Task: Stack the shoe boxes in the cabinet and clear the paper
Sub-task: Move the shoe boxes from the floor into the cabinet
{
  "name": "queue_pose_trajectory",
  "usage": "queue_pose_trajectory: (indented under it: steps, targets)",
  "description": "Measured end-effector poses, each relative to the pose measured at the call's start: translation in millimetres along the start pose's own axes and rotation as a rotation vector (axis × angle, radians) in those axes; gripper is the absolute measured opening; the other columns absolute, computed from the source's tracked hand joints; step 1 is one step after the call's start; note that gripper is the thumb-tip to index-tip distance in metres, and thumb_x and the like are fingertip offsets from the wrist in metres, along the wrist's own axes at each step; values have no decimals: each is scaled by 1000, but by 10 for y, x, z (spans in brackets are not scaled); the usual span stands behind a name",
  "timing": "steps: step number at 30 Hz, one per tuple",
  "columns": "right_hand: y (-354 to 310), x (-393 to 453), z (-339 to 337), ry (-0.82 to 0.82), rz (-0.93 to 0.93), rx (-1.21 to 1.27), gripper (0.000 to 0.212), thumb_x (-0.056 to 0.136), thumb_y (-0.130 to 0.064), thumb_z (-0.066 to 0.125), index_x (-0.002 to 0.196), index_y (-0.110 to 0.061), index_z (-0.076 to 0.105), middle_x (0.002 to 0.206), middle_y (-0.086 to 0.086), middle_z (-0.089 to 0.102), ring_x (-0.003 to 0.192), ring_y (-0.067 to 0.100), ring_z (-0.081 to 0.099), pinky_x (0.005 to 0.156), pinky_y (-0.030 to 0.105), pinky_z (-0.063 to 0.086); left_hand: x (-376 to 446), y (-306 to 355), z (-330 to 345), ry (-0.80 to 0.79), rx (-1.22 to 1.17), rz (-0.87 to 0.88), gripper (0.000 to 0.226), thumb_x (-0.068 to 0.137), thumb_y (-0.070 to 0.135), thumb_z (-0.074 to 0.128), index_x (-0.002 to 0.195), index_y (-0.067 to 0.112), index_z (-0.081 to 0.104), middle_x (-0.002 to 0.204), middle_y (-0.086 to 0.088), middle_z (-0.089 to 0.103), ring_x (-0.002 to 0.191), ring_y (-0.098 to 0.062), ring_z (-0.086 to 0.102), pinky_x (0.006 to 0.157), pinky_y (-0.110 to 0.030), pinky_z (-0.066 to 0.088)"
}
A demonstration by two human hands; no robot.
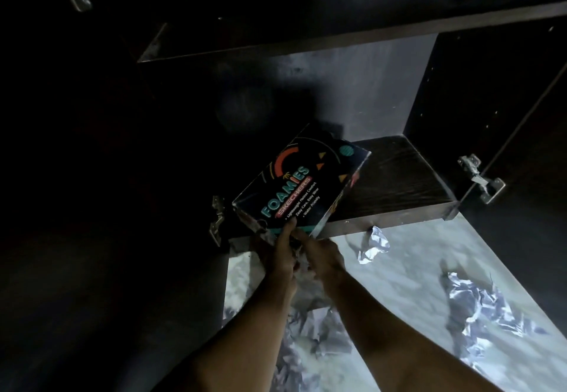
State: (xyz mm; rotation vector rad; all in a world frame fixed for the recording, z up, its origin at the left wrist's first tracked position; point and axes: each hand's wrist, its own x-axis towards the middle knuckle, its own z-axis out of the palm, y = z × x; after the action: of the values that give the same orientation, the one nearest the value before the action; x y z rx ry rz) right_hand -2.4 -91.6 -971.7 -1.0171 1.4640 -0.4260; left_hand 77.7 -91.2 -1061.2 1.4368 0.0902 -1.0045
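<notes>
A black shoe box [306, 176] with teal "FOAMIES" lettering lies tilted, its far end over the dark bottom shelf [395, 176] of the open cabinet and its near end sticking out past the shelf's front edge. My left hand [277, 253] grips that near end with the thumb on the lid. My right hand [322, 256] holds the same end from the right, close against the left hand. A scrap of crumpled paper shows between the two hands. Crumpled white paper lies on the floor: a small ball [374, 246], a large piece [478, 315] and another [313, 330] under my forearms.
An upper shelf [337, 38] spans the cabinet above the box. The right cabinet door [537, 146] stands open, with a metal hinge [481, 176]. Another hinge [217, 219] is at the left side. The left part of the cabinet is too dark to see. The floor [399, 284] is pale marble.
</notes>
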Motion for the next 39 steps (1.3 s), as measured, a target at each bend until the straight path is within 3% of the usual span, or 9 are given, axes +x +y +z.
queue_pose_trajectory:
  steps: [3, 6, 10, 14, 16, 19, 25, 32, 39]
  targets:
    - [76, 276, -231, 114, -27, 256, 125, 36, -99, 67, 137, -27, 48, 135, 4, 63, 115, 37, 64, 92, 50, 56, -172, 415, -74, -3, -7, 147, 75, 56, 68, 90, 114, 23, 73, 110, -2, 76, 105, -33, 72, 86, -50, 59]
    - [-125, 275, -543, 141, -12, 493, 106, 64, -77, 75, 146, -37, 22, 136, 8, 49, 120, 42, 57, 86, 50, 55, 46, 433, -180, 64, -7, 199, 74, 48, 76, 83, 96, 21, 74, 103, -5, 75, 96, -29, 70, 91, -47, 59]
    - [-225, 547, -802, 241, -40, 555, 134, 48, -76, 84, 147, -63, -5, 154, 13, 39, 127, 44, 51, 96, 60, 52, 16, 580, -338, 235, -42, 279, 93, 53, 90, 68, 118, 24, 71, 122, -8, 73, 112, -30, 69, 104, -55, 54]
    - [-249, 751, -856, 347, -248, 268, 113, 46, -80, 76, 143, -34, 41, 140, 4, 52, 133, 34, 46, 104, 52, 49, -260, 746, -361, 291, 62, 325, 86, 57, 79, 60, 121, 22, 71, 123, -10, 72, 113, -34, 66, 104, -57, 49]
    - [-300, 804, -800, 292, -289, 280, 93, 57, -71, 78, 130, -19, 55, 128, 4, 65, 123, 30, 57, 90, 39, 50, -260, 745, -350, 354, 153, 355, 90, 64, 84, 55, 121, 16, 71, 121, -14, 72, 113, -35, 65, 103, -56, 49]
    - [-388, 866, -716, 291, -268, 291, 83, 66, -62, 78, 130, -13, 56, 117, 6, 68, 109, 29, 65, 74, 34, 50, -215, 804, -290, 349, 91, 286, 82, 75, 79, 64, 116, 9, 72, 112, -14, 74, 108, -32, 68, 98, -49, 52]
    - [-521, 854, -592, 314, -273, 118, 94, 75, -64, 73, 143, -6, 42, 129, 15, 54, 120, 34, 56, 105, 52, 48, -139, 987, -198, 363, -10, 288, 70, 88, 71, 60, 124, 12, 65, 111, -1, 64, 109, -23, 61, 99, -37, 46]
    - [-451, 802, -663, 248, -331, 53, 125, 40, -95, 67, 136, -15, 54, 123, 8, 66, 111, 30, 66, 97, 50, 55, -98, 874, -228, 470, -21, 285, 74, 93, 69, 54, 140, 11, 57, 139, -14, 59, 131, -34, 55, 108, -40, 44]
    - [-395, 419, -1185, 217, -295, -45, 87, 76, -65, 68, 142, -10, 50, 135, 15, 62, 126, 38, 59, 107, 47, 48, -831, 737, -17, 274, 383, 177, 48, 108, 34, 48, 136, -3, 60, 141, -22, 61, 133, -38, 53, 102, -35, 40]
